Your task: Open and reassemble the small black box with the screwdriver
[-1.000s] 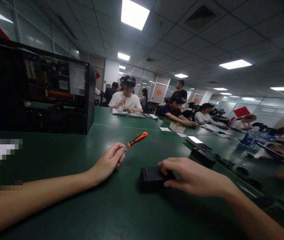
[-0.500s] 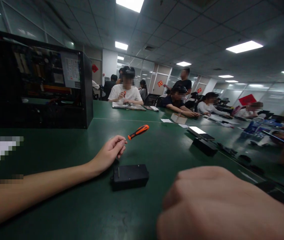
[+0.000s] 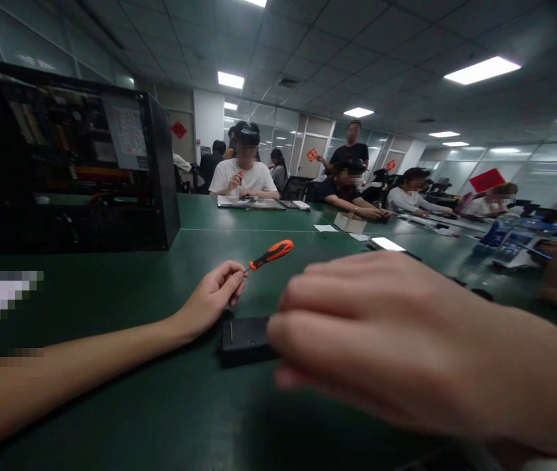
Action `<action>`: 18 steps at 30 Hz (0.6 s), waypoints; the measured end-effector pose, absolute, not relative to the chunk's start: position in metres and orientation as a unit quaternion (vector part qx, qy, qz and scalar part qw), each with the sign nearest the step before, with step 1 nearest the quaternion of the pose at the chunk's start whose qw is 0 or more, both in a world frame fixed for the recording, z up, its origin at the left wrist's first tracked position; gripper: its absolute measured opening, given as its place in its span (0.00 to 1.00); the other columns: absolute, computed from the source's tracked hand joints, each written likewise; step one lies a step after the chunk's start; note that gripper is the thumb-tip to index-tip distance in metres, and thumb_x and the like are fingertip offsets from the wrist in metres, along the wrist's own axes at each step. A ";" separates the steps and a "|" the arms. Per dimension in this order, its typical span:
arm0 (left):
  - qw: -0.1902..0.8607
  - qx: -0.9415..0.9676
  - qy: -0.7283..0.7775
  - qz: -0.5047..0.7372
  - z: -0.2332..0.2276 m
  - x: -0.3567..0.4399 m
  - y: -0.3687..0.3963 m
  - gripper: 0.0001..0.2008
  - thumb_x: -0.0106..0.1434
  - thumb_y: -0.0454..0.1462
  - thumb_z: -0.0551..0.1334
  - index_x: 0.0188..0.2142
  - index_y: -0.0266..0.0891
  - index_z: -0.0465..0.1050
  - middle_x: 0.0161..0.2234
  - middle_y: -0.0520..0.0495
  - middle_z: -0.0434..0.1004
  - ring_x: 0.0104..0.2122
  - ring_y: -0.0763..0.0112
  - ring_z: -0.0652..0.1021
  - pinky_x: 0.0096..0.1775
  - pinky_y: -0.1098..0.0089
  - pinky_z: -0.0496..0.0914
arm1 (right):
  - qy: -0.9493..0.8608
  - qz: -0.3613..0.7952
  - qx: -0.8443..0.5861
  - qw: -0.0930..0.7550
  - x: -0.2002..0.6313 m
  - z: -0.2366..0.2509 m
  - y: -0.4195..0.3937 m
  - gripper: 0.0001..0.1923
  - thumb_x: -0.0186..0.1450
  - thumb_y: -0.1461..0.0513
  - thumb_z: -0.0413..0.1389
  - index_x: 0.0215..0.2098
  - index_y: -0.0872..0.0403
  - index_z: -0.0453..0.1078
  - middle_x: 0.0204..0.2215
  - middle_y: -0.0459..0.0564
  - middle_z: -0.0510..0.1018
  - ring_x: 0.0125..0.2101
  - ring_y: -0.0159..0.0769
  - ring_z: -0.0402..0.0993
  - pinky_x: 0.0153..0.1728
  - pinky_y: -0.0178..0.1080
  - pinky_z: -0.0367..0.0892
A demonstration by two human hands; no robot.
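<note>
My left hand is closed around the thin shaft of a screwdriver. The tool's orange and black handle sticks out up and to the right. Just below that hand, a black rectangular box lies on the green table. My right hand looms large in front of the box, covering its right end. Its fingers are curled together, slightly blurred; whatever they may hold is hidden, and whether they touch the box I cannot tell.
An open black computer case stands at the left. Farther back lie a small open carton, white paper and a phone with a lit screen. Plastic bottles stand at the right. Several people sit across the table.
My right hand has risen and moved left, now covering part of the black box. My left hand keeps the screwdriver in nearly the same place. The view has shifted slightly.
</note>
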State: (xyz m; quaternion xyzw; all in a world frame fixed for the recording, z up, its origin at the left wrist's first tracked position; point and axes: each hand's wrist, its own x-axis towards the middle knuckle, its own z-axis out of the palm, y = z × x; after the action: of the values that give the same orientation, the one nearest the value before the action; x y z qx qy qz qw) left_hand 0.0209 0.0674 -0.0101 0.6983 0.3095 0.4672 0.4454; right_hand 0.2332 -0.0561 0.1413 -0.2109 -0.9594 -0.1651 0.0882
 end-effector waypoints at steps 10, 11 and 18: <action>0.429 0.717 0.292 0.465 -0.010 0.018 0.064 0.09 0.72 0.43 0.57 0.41 0.39 0.67 0.28 0.55 0.64 0.27 0.72 0.66 0.31 0.70 0.63 | -0.938 -0.019 -0.347 0.009 0.266 0.142 0.048 0.25 0.74 0.47 0.49 0.58 0.55 0.71 0.37 0.51 0.81 0.31 0.33 0.75 0.29 0.33 0.61; 0.428 0.720 0.291 0.463 -0.010 0.018 0.064 0.09 0.71 0.43 0.57 0.41 0.39 0.68 0.28 0.55 0.64 0.27 0.72 0.66 0.31 0.71 0.63 | -0.942 0.001 -0.337 0.004 0.264 0.142 0.050 0.23 0.74 0.49 0.49 0.56 0.55 0.72 0.35 0.50 0.81 0.28 0.31 0.73 0.28 0.32 0.59; 0.456 0.758 0.263 0.385 -0.008 0.015 0.065 0.12 0.67 0.45 0.63 0.41 0.39 0.72 0.34 0.50 0.73 0.33 0.68 0.73 0.36 0.70 0.68 | -0.962 -0.024 -0.254 0.094 0.262 0.154 0.027 0.13 0.72 0.58 0.54 0.48 0.54 0.77 0.40 0.50 0.82 0.36 0.33 0.76 0.37 0.35 0.65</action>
State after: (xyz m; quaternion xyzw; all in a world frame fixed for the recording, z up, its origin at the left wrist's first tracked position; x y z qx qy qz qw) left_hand 0.0149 0.0654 -0.0082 0.7578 0.2628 0.3852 0.4564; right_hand 0.2619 0.0270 0.1535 -0.2545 -0.9622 -0.0236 0.0939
